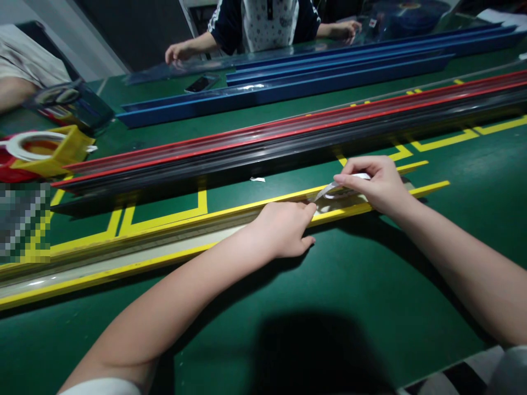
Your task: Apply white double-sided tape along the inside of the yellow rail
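Left hand (284, 229) on yellow rail (164, 249), its grip unclear, right hand (381, 184) over yellow rail, grip pinching white strip (326, 190), red rail (267, 131) beyond yellow rail, green bench (411, 307) beneath.

We see smooth, hard-looking plastic in the yellow channel (82, 281), its pale inner face (123, 255) throwing back glossy streaks of light. The white strip (324, 191) looks thin and paper-like. To us the red profile (255, 133) and black profile (255, 153) appear slick and shiny along their ridges — plastic again, by their look — while the blue profiles (185, 109) carry a softer sheen. We find the green counter (230, 318) smooth and semi-gloss, the tape dispenser (74, 151) plastic, the co-worker's printed top (269, 24) matt cloth.
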Available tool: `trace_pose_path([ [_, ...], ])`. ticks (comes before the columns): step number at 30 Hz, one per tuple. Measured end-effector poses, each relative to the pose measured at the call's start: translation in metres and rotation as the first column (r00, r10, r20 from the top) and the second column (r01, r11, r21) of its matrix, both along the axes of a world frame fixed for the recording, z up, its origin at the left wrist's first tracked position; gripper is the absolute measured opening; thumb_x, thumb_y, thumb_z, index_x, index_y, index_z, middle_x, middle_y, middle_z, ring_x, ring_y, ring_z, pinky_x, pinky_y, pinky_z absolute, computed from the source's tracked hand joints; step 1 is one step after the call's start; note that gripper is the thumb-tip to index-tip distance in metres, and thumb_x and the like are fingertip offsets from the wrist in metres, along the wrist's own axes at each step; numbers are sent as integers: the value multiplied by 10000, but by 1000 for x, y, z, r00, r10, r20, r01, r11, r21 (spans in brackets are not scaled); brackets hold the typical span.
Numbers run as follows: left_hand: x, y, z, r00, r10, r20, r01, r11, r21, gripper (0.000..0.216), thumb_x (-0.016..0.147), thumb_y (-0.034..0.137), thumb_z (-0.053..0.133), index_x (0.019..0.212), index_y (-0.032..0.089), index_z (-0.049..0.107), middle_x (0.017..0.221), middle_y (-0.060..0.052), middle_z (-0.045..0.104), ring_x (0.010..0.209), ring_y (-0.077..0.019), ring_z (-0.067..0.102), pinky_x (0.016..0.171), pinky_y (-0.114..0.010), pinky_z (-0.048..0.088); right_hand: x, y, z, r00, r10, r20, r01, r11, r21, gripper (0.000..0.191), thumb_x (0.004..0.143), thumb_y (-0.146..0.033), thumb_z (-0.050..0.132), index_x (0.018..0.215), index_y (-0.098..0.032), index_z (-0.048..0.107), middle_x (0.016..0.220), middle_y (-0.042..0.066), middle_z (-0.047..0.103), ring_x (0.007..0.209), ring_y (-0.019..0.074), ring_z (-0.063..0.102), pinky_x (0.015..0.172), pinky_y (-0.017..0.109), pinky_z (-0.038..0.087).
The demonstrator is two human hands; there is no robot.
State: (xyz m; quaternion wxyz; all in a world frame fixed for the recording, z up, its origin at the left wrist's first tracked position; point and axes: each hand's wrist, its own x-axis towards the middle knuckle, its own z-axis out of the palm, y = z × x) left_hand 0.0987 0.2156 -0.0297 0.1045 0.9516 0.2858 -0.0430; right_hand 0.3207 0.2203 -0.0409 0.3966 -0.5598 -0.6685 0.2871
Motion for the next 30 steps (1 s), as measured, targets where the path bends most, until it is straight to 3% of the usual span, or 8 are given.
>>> trace_pose_path([
  [5, 16, 2, -4, 1000, 27, -12, -25, 991, 134, 299, 891, 414, 457, 1001, 166, 583, 881, -88, 713, 763, -282, 693, 606, -353, 511, -2, 0, 2, 1000, 14, 7, -14, 1000, -2, 275, 750, -397, 723, 603, -182, 634, 563, -5, 557, 521, 105, 452, 501, 265, 307],
  [10, 14, 1, -12, 997, 60, 58, -70, 978, 195, 358, 918, 433, 438, 1123, 157, 540, 879, -71, 722, 766, -281, 695, 585, -347, 502, -3, 0, 2, 999, 19, 26, -20, 1000, 8, 265, 758, -382, 714, 609, -177, 635, 552, -11, 544, 511, 95, 431, 490, 258, 291],
  [15, 11, -2, -12, 995, 71, 68, -82, 979, 186, 449, 915, 466, 474, 1238, 154, 454, 1022, -77, 712, 855, -262, 691, 619, -318, 497, -2, 0, 1, 999, 16, 48, -16, 1000, 1, 269, 762, -396, 709, 624, -174, 643, 568, -5, 555, 522, 100, 444, 500, 258, 306],
  [30, 11, 2, -10, 994, 84, 67, -87, 995, 45, 503, 930, 485, 463, 1272, 140, 333, 1132, -124, 672, 944, -266, 672, 688, -315, 490, -2, 0, 1, 995, 18, 99, -17, 1000, -9, 304, 759, -457, 703, 649, -176, 662, 610, 13, 606, 562, 126, 508, 521, 260, 353],
])
